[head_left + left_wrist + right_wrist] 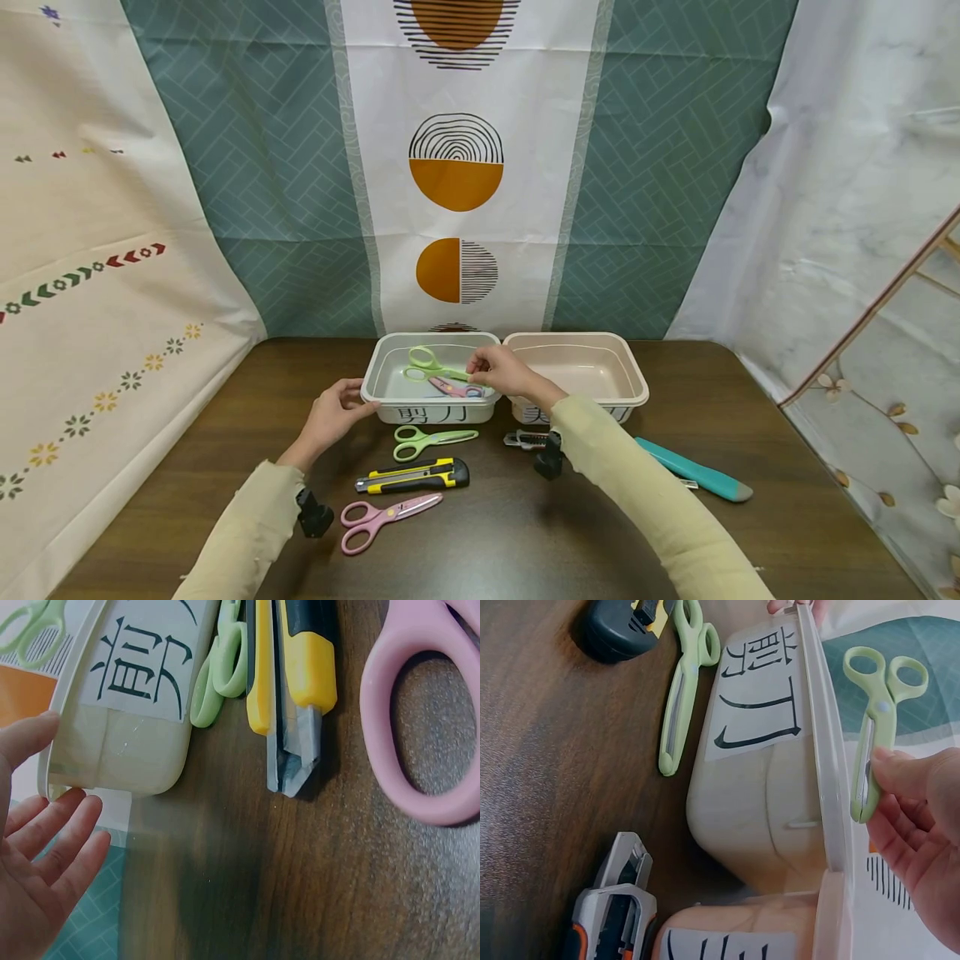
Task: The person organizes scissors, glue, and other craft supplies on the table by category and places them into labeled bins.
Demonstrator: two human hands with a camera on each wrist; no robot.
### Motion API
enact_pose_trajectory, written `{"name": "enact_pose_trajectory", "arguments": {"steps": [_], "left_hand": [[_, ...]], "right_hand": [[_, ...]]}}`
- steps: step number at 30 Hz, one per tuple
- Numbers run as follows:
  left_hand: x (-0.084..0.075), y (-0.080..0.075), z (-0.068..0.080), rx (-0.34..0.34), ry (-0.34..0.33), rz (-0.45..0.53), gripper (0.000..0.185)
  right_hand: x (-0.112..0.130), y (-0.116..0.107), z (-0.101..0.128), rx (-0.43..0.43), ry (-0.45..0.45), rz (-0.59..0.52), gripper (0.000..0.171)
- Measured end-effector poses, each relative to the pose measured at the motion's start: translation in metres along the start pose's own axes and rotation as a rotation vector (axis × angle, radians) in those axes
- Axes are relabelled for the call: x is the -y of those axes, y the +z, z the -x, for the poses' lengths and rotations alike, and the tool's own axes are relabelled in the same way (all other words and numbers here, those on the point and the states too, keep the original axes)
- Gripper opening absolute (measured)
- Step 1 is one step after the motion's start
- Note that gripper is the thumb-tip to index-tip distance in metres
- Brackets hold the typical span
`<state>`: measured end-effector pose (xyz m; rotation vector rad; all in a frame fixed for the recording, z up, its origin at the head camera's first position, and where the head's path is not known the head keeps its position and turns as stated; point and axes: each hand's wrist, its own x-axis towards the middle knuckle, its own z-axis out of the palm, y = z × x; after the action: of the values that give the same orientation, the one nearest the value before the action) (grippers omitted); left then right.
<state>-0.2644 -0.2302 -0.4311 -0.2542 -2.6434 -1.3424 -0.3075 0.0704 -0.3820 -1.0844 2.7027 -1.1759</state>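
My right hand (pixel 498 371) reaches into the white left bin (pixel 382 398) and pinches the blade end of light green scissors (pixel 874 727) that lie inside it. Pink and blue scissors (pixel 457 388) lie in the same bin, close under that hand. My left hand (pixel 337 412) is open, and its fingertips (pixel 30 735) touch the bin's (pixel 120 742) left front corner. The bin carries a label with black characters on its front wall.
An empty pinkish bin (pixel 626 375) stands against the white one on its right. In front lie green scissors (pixel 427 440), a yellow and black utility knife (pixel 412 475), pink scissors (pixel 382 517), a grey and orange knife (pixel 525 439) and a teal knife (pixel 693 471). Patterned cloths hang behind.
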Motion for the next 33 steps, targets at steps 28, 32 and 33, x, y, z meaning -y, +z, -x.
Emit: {"name": "enact_pose_trajectory", "arguments": {"steps": [28,32,33], "left_hand": [[0.001,-0.001,-0.001,0.005,0.002,0.008,0.054],[0.000,-0.001,0.000,0.005,0.003,0.011,0.054],[0.000,-0.001,0.000,0.006,0.003,0.012,0.054]], "right_hand": [[0.002,0.003,-0.018,0.060,-0.042,0.278,0.009],[0.003,0.007,-0.018,0.062,-0.015,0.272,0.009],[0.003,0.007,-0.017,0.065,-0.011,0.268,0.008]]}}
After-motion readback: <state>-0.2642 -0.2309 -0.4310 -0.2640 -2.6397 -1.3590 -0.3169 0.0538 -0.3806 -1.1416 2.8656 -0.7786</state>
